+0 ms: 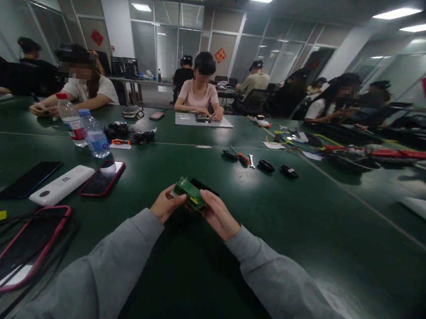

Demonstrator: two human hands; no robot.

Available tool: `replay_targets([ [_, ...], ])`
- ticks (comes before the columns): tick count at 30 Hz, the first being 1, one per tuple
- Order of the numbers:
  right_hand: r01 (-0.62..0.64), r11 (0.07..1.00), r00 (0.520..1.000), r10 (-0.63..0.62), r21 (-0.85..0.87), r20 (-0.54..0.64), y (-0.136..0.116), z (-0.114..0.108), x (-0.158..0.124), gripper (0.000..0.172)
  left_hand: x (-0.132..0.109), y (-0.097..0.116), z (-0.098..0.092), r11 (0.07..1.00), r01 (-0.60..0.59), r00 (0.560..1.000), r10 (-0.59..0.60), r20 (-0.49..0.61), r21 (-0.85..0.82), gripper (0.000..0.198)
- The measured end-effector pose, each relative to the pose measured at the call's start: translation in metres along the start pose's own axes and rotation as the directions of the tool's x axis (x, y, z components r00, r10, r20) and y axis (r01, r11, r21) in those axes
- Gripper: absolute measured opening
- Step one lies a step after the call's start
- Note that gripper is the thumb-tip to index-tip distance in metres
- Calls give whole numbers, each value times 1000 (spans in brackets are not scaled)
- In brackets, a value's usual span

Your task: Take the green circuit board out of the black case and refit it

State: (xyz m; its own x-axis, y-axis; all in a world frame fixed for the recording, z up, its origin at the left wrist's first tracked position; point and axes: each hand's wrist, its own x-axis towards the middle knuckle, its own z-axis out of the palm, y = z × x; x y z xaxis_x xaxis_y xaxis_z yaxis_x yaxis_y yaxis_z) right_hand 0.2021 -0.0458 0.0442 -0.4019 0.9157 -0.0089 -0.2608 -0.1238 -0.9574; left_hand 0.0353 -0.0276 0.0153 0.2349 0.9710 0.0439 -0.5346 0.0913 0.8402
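Observation:
Between my hands is a green circuit board [191, 194], tilted and raised over the table. My left hand [168, 203] grips its left end, thumb along the near edge. On its right end, the fingers of my right hand [218, 212] are closed. A dark flat piece [205, 186] shows just behind the board; whether it is held or lies on the table I cannot tell. Farther off lie a screwdriver [242, 158], a wrench [251, 161] and several small black parts [266, 165].
The green table [304, 230] spreads all round. At left are phones [102, 178], a white power bank [61, 184], cables and two water bottles [96, 134]. Wires and tools [299, 138] are heaped at far right. A person [200, 92] sits opposite at a grey mat [220, 123].

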Motion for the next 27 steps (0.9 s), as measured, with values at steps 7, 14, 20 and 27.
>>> replay_targets([
  [7,237,849,970,-236,-473,63,0,-2,-3,47,0,3,0,995,-49,999,47,19,91,39],
  [14,294,685,944,-316,-667,92,-4,0,-6,41,-2,8,1,974,-17,999,9,35,224,41],
  [20,314,629,938,-319,-711,132,-8,-2,-7,43,-1,5,0,954,-95,995,87,42,285,47],
  [27,245,731,864,-462,-637,-199,-16,-25,9,47,12,7,-15,968,-30,970,88,-225,248,50],
])
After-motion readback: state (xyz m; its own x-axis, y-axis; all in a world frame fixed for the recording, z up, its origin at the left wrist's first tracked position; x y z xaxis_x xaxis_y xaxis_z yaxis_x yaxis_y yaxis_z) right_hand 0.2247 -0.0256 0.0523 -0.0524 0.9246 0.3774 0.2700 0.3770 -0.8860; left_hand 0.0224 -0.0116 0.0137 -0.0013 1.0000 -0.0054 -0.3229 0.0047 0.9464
